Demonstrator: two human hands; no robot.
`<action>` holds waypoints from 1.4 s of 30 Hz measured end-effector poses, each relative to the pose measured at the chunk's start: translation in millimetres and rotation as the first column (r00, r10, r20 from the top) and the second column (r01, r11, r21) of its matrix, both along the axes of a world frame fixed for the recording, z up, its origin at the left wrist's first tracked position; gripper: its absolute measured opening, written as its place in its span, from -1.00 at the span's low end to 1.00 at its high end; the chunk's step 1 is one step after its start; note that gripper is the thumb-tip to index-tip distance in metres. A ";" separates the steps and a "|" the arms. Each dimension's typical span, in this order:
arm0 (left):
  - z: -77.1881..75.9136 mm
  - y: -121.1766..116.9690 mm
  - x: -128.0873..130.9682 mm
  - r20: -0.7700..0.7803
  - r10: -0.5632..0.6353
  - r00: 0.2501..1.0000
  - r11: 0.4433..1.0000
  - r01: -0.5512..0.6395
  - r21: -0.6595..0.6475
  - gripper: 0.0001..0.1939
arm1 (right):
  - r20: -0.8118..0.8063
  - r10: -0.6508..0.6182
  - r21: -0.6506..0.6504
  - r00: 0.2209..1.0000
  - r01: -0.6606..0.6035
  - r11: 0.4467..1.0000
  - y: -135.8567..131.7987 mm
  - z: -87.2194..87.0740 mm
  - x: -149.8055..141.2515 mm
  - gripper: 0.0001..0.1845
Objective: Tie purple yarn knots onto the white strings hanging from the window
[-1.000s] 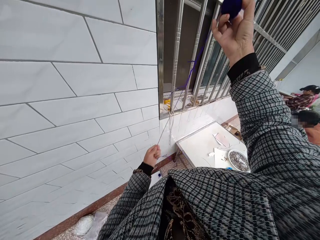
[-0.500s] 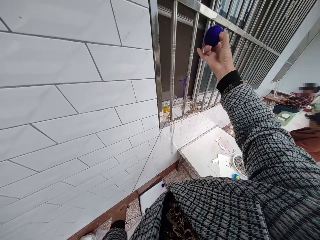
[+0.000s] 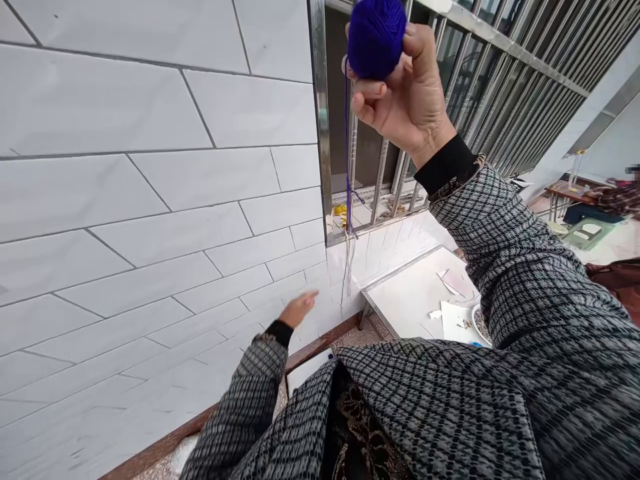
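My right hand [image 3: 407, 100] is raised before the window bars, fingers closed around a purple-blue ball of yarn [image 3: 376, 40]. From the ball a strand of the same yarn [image 3: 347, 140] drops along the leftmost bar to the sill, where loose ends stick out near a knot. Pale strings and a dark thread [image 3: 345, 273] dangle below that bar against the tiles. Lower down, my left hand [image 3: 299, 309] reaches toward these hanging ends, apart from them. Its fingers are stretched out, and I see nothing held in it.
Metal window bars [image 3: 382, 173] run off to the right, with yellow bits [image 3: 340, 210] on the sill. A white table [image 3: 405, 287] carries papers and a bowl of small dark pieces [image 3: 481, 325]. White tiled wall [image 3: 150, 267] fills the left. Another person sits far right.
The yarn ball and my right hand have come left and nearer. My left hand has risen from low down toward the hanging strings. The dark thread it pulled taut now hangs loose.
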State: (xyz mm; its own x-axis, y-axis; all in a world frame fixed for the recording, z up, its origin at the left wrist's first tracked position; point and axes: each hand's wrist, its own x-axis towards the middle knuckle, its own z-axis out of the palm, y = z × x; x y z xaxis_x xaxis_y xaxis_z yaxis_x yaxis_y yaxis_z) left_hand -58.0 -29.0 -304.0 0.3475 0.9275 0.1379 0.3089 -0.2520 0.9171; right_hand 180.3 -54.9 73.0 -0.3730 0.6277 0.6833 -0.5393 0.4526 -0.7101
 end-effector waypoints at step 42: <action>200.2 -14.0 74.3 0.538 -0.275 0.797 0.949 0.313 0.020 -0.64 | -0.281 0.021 -0.506 0.960 -0.166 0.847 46.8 -77.0 44.8 -0.67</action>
